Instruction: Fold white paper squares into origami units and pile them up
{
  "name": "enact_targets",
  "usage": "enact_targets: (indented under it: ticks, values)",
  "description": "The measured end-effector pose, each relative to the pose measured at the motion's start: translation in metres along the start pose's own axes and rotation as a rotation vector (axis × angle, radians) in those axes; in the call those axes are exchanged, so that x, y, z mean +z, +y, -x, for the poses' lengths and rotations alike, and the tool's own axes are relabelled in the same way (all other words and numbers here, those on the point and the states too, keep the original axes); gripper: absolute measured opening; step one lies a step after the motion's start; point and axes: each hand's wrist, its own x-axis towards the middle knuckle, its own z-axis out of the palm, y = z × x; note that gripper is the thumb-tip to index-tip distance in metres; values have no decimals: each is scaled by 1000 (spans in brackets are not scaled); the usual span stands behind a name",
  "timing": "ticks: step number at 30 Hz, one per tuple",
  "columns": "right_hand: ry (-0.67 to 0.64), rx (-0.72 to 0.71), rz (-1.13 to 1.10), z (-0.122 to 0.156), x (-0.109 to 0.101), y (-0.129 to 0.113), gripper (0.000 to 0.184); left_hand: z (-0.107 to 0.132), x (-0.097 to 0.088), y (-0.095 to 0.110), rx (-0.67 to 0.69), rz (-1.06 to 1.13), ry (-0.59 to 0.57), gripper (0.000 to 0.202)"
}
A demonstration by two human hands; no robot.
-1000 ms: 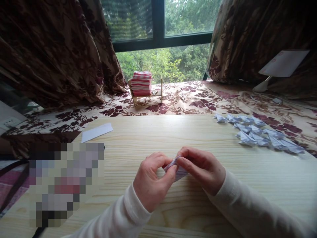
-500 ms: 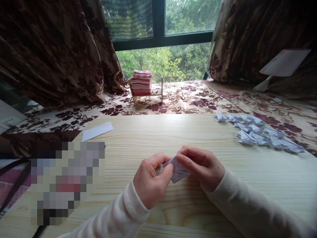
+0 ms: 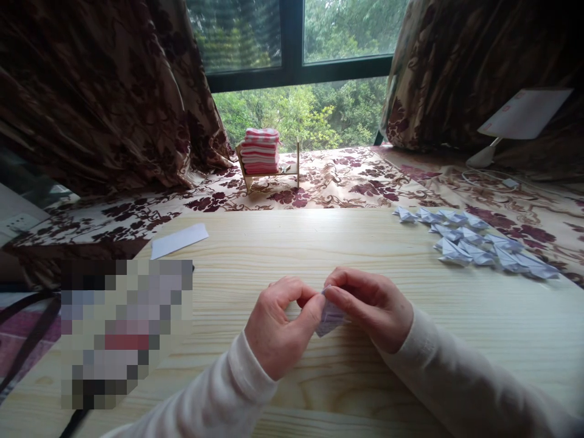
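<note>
A small folded piece of paper (image 3: 330, 320), pale with faint printed lines, is held up between my two hands over the wooden table (image 3: 237, 267). My left hand (image 3: 283, 325) pinches its upper left edge between thumb and forefinger. From the other side, my right hand (image 3: 371, 307) grips the upper right part, thumb and fingers pressed together and covering some of it. The fingertips of both hands nearly meet at the top corner. Several folded white paper pieces (image 3: 474, 237) sit in rows at the table's far right.
A flat white paper strip (image 3: 180, 241) lies at the table's far left edge, behind a blurred-out object (image 3: 128, 334). Beyond the table, pink-striped folded cloths (image 3: 260, 152) are stacked on a small stand, and a white lamp (image 3: 524, 115) stands at right.
My left thumb and fingertips have shifted up to the paper's top corner, closer to my right fingertips. Less of the paper's left edge shows. My right hand has barely moved.
</note>
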Motion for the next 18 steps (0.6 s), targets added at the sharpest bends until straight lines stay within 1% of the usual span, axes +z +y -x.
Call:
enact_targets:
  ticks: [6, 10, 13, 15, 18]
  values:
    - [27, -29, 37, 0, 1, -3, 20, 1, 0, 3, 8, 56, -19, 20]
    - [51, -26, 20, 0, -1, -1, 20, 3, -4, 1, -61, 153, -45, 19]
    - [86, 3, -9, 0, -5, -1, 22, 2, -9, -1, -105, 260, -57, 26]
    - [110, 10, -23, 1, -7, -1, 22, 1, -11, -2, -107, 248, -58, 24]
    - [110, 6, -33, 1, -8, -1, 23, 0, -9, -1, -88, 159, -69, 16]
